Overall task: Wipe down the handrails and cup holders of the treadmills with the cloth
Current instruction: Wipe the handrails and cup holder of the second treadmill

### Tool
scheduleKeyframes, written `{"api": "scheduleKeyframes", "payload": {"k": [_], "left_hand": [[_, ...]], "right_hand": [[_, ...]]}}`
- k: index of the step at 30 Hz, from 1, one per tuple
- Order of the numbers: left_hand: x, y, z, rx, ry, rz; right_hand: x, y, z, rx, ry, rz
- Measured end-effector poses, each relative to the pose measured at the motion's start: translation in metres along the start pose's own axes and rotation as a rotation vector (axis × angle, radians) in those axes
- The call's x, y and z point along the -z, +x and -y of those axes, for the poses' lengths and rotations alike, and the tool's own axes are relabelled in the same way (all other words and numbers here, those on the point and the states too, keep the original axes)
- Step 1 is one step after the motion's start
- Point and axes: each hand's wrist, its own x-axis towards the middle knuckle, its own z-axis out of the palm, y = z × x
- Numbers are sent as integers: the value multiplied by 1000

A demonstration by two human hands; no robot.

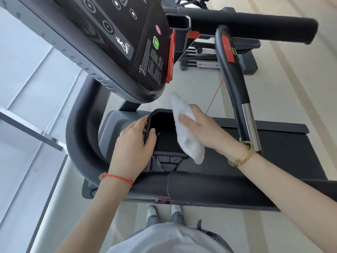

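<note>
The treadmill [273,143] fills the view from above, its dark belt running off to the right; the slanted console [116,44] hangs over the upper left, and the padded front handrail [209,189] crosses just ahead of the person's body; a curved side grip [235,84] with a chrome section rises on the right. Between console and handrail sits the black cup holder [164,132], a deep open pocket. The left hand [133,145] grips the holder's left rim, fingers curled over the edge, probably to brace against the push of wiping. The right hand [202,128] lies with fingers nearly straight, pressing the folded white cloth [184,130] against the holder's right wall and rim; the cloth stands on edge, likely so its length can reach down into the pocket. The holder looks to be the step in hand.
</note>
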Motion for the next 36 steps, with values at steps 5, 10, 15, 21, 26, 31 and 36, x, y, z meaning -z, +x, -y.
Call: {"api": "scheduleKeyframes", "payload": {"k": [5, 10, 15, 21, 26, 31, 36], "left_hand": [[-1, 2, 2, -20, -24, 14], [4, 6, 12, -38, -54, 75], [13, 14, 24, -75, -71, 68], [13, 9, 25, -73, -112, 35], [16, 8, 25, -63, -128, 41], [15, 9, 24, -72, -103, 65], [12, 10, 24, -72, -102, 40]], "right_hand": [[5, -29, -16, 56, 50, 43], [7, -73, -21, 173, 43, 80], [-4, -89, -10, 348, -341, 104], [-38, -59, 32, 370, -816, 257], [-28, -64, 22, 295, -654, 223], [-6, -66, 6, 345, -654, 264], [-35, -47, 27, 357, -866, 188]]}}
